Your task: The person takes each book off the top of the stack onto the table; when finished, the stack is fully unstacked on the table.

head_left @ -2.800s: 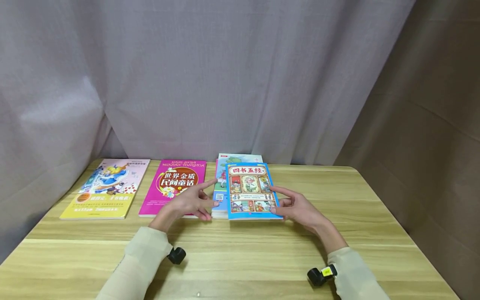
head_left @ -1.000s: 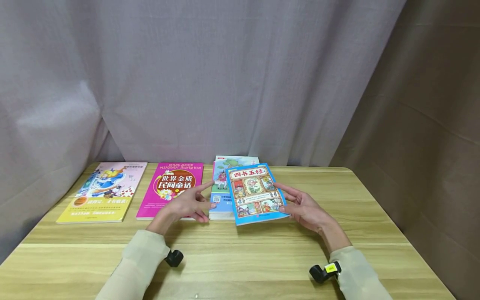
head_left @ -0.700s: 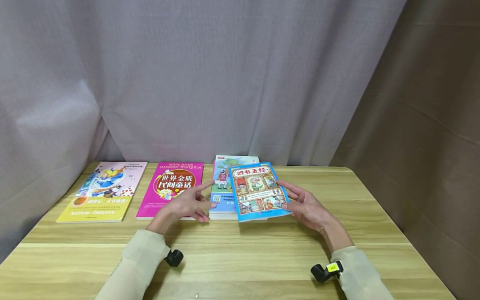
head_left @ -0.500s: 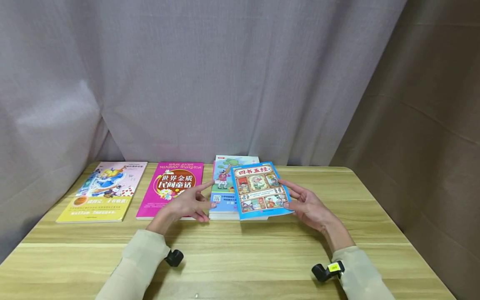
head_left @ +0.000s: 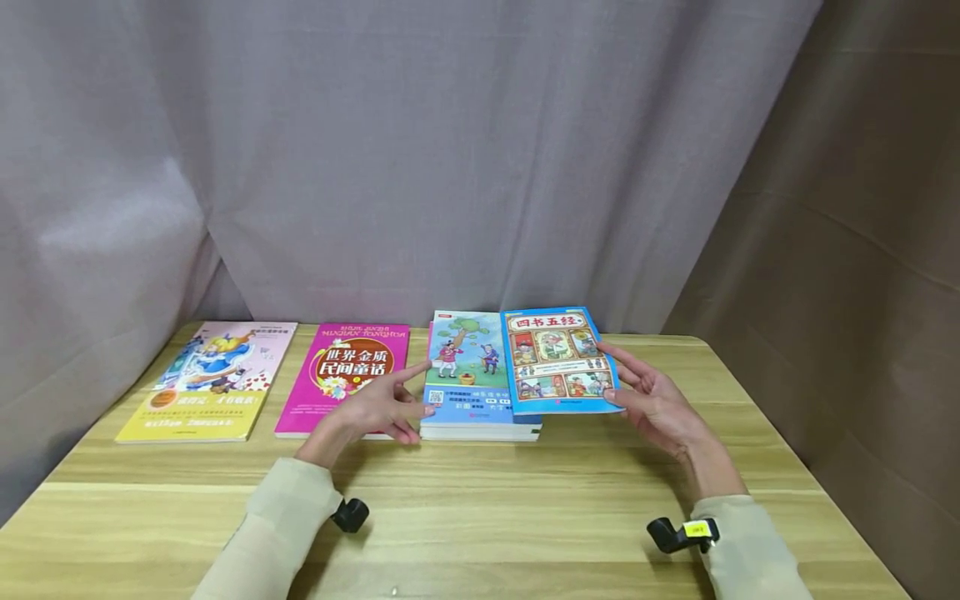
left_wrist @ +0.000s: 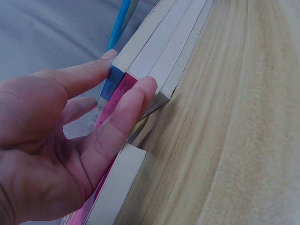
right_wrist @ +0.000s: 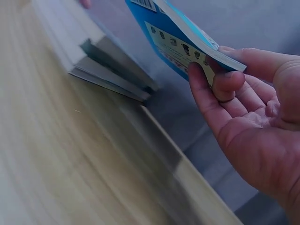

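Observation:
A blue-bordered picture book (head_left: 558,358) is pinched at its right edge by my right hand (head_left: 660,410), thumb on the cover and fingers underneath. In the right wrist view the book's underside (right_wrist: 176,51) shows, raised off the table. It overlaps the right part of a stack of books, whose top book (head_left: 461,354) has a tree and figures on its cover. My left hand (head_left: 375,407) rests against the left side of that stack, fingers fairly straight. The left wrist view shows those fingertips touching the spines (left_wrist: 116,101) near the stack's front corner.
A magenta book (head_left: 322,408) lies left of the stack, partly behind my left hand. Farther left lies a pink and yellow book (head_left: 202,408). The wooden table (head_left: 480,508) ends at a grey curtain (head_left: 450,167) behind; a brown curtain (head_left: 862,250) hangs on the right.
My right hand has moved the blue-bordered book to the right and up, uncovering more of the stack's top book. My left hand has stayed at the stack's left side.

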A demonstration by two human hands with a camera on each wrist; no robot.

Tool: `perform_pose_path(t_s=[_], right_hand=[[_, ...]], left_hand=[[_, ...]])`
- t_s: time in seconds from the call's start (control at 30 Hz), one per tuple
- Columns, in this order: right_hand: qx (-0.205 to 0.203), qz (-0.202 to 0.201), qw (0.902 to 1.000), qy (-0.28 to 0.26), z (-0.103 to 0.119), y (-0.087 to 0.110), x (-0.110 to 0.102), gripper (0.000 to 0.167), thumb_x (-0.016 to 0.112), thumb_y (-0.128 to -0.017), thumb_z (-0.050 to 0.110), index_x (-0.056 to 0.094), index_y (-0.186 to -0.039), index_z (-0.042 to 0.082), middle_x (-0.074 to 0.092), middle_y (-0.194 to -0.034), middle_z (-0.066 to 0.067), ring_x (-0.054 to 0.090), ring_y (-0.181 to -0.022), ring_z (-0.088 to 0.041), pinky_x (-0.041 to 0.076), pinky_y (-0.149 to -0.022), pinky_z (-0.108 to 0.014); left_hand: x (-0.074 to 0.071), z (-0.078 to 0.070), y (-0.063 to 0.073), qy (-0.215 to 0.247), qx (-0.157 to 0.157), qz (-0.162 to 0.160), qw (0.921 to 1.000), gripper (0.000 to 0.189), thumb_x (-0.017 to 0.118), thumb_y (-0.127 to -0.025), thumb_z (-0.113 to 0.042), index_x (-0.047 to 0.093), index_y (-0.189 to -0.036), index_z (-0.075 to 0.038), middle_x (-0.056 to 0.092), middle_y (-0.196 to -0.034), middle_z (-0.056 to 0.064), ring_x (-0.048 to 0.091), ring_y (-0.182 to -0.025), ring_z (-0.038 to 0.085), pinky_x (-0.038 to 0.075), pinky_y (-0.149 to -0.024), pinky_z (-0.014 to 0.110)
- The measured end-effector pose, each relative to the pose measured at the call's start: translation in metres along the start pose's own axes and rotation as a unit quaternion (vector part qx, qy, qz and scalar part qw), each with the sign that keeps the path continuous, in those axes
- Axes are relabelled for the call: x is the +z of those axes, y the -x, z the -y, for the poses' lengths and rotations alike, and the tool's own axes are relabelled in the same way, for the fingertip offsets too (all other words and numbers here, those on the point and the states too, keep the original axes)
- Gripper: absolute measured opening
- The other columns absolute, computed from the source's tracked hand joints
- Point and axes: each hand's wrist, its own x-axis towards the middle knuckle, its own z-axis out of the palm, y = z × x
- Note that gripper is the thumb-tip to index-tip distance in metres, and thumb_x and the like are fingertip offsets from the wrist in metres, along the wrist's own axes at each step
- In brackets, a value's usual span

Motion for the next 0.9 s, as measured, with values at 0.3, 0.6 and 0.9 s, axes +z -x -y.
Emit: perform_pose_path(t_s=[0.3,0.6,0.9], right_hand=[[-0.014,-0.009,0.9999,-0.004,0.006,0.014,-0.028,0.079,0.050,-0.103,-0.016,0.014,-0.170,0.006,0.066,-0.146,0.007,0.075,-0.116,-0.016,0.064,-0.094,-0.027],[0.071,-0.025,0.9965,0.035,-0.011,0.019,-0.047,0.070,0.055,-0.104,-0.010,0.036,-0.165,0.015,0.071,-0.134,0.010,0.075,-0.112,-0.014,0.064,-0.094,-0.026],[0.152,-0.090,0.9689,0.174,-0.015,0.010,-0.046,0.085,0.066,-0.102,0.002,0.015,-0.170,0.006,0.066,-0.124,0.011,0.074,-0.101,-0.012,0.066,-0.081,-0.028]], left_hand=[[0.000,0.000,-0.001,0.001,0.002,0.000,1.0000,0.088,0.075,-0.100,-0.012,0.025,-0.170,-0.027,0.055,-0.107,0.018,0.074,-0.065,0.023,0.068,-0.063,0.035],[0.001,0.001,0.000,0.002,0.003,-0.001,1.0000,0.088,0.076,-0.099,-0.012,0.026,-0.170,-0.025,0.058,-0.106,0.019,0.073,-0.065,0.023,0.068,-0.064,0.036],[0.001,0.002,-0.001,0.003,0.003,-0.001,1.0000,0.089,0.076,-0.098,-0.011,0.025,-0.170,-0.026,0.057,-0.106,0.019,0.074,-0.064,0.024,0.067,-0.062,0.034]])
